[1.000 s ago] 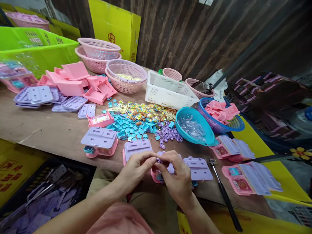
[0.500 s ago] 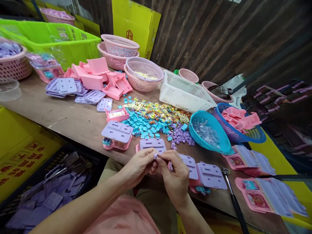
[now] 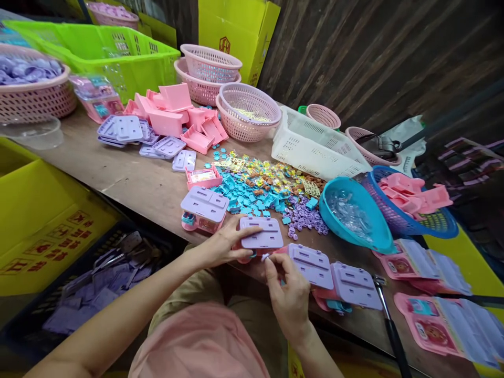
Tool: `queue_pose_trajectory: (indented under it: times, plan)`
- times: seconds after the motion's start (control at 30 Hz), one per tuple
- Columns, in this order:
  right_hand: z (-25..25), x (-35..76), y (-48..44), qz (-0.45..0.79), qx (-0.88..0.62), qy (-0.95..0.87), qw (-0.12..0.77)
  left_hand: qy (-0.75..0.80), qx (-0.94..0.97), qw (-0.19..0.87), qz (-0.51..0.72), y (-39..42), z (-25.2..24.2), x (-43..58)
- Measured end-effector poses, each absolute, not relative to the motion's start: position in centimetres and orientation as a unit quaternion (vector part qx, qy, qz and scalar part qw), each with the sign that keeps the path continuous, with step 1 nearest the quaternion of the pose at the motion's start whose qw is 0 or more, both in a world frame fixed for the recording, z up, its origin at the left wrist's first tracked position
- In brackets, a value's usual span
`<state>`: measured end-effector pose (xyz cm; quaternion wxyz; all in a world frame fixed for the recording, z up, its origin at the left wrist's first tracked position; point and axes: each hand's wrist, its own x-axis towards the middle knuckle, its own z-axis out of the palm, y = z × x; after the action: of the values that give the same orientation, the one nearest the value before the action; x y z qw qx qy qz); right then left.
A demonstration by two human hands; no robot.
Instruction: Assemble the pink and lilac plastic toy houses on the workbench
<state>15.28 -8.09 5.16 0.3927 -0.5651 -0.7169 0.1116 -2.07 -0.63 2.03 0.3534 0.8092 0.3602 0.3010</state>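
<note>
Here, the right hand (image 3: 289,289) pinches a small purple wheel-like piece (image 3: 264,257) between thumb and fingertips, just beside the near side of a purple-lidded toy (image 3: 265,233). The left hand (image 3: 220,244) grips that toy by its left end, digits over and under the lid, at the near edge of the table (image 3: 122,168). A black-handled hammer (image 3: 391,325) lies to the right. Beyond are loose purple pieces (image 3: 307,216), turquoise parts (image 3: 244,197), a white perforated basket (image 3: 311,152) and, farthest, a yellow carton (image 3: 240,26).
</note>
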Motion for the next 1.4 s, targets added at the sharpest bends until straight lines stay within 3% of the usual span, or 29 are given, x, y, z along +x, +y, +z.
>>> queue_pose_trajectory:
  times: [0.17, 0.43, 0.77, 1.1, 1.4]
  plan:
    - [3.5, 14.4, -8.3, 0.075, -0.565, -0.723, 0.39, 0.452, 0.709, 0.405, 0.359, 0.1, 1.6, -1.1]
    - [3.1, 13.9, -6.5, 0.049, -0.574, -0.722, 0.383, 0.467, 0.677, 0.428, 0.374, -0.1, 2.5, -0.7]
    - [3.0, 14.1, -6.7, 0.14, -0.618, -0.672, 0.383, 0.489, 0.657, 0.447, 0.361, -0.2, 3.1, -0.6]
    - [3.2, 14.0, -5.9, -0.087, -0.524, -0.777, 0.338, 0.493, 0.668, 0.421, 0.367, 0.0, 2.8, -0.5]
    - [3.4, 14.0, -5.7, -0.025, -0.54, -0.769, 0.342, 0.503, 0.674, 0.404, 0.361, -0.3, 3.2, -0.3]
